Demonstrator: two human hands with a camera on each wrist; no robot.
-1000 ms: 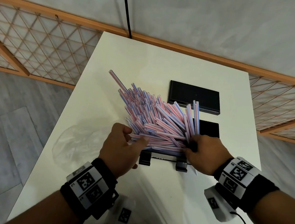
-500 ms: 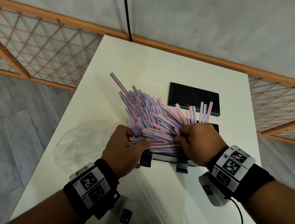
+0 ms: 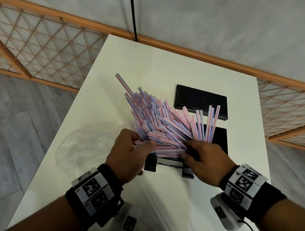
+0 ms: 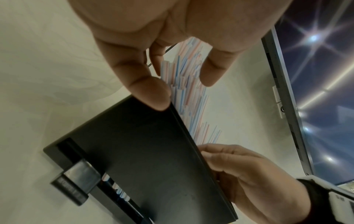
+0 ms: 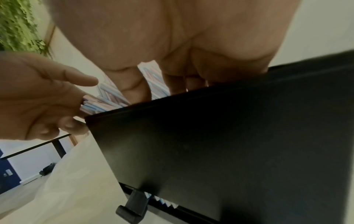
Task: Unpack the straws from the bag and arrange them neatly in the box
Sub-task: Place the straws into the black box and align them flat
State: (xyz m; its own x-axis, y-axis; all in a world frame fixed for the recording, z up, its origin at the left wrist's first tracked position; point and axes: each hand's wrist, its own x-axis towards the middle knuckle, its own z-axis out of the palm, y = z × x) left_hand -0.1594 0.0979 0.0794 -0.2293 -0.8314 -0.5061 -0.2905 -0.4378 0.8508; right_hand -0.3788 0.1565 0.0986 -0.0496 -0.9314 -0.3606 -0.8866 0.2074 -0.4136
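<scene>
A crumpled clear bag lies at the left of the white table. Beside it the left hand, its grip narrow, pinches the near ends of the striped straws fanned over the black box. The right hand curls around the bundle's right side. A black lid lies behind.

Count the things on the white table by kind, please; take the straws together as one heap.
Black box: 1
Flat black panel: 1
Clear bag: 1
Heap of straws: 1
Total: 4
</scene>
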